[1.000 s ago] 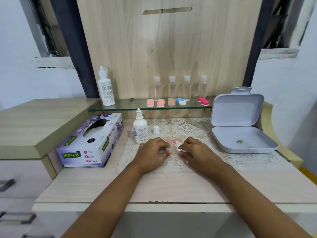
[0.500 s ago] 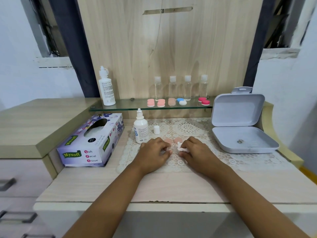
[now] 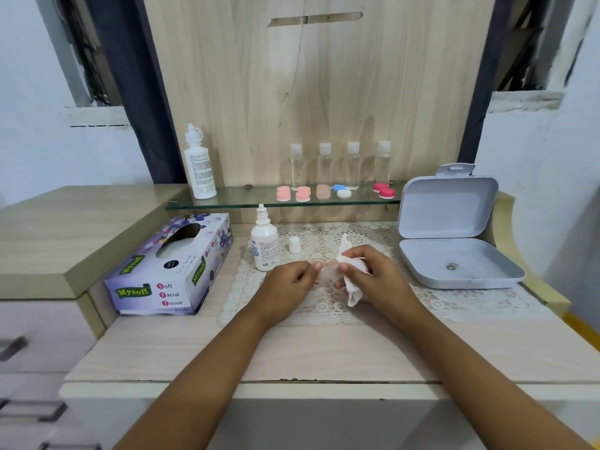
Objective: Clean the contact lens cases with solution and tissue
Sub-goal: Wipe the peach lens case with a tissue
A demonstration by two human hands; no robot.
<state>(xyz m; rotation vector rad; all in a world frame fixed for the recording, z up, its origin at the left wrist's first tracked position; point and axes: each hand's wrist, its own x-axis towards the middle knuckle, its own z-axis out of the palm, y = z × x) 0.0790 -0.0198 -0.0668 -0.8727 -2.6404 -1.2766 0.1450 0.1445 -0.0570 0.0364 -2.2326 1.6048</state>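
The left hand pinches one end of a pale pink lens case between thumb and fingertips. The right hand has its fingers curled round a crumpled tissue and presses it to the other end of the case. The case sits between the two hands, over the lace mat. It looks lifted clear of the mat, though it is too small in the view to be sure.

To wipe well, I would hold the case firm with the left hand and twist a tissue corner into each well, turning to a dry part as it dampens.

Just beyond the left hand stands the solution bottle, its cap off beside it; the label is too small to read. Further out past the left hand, the tissue box reads "Mysoft" and "Soft Facial Tissue".
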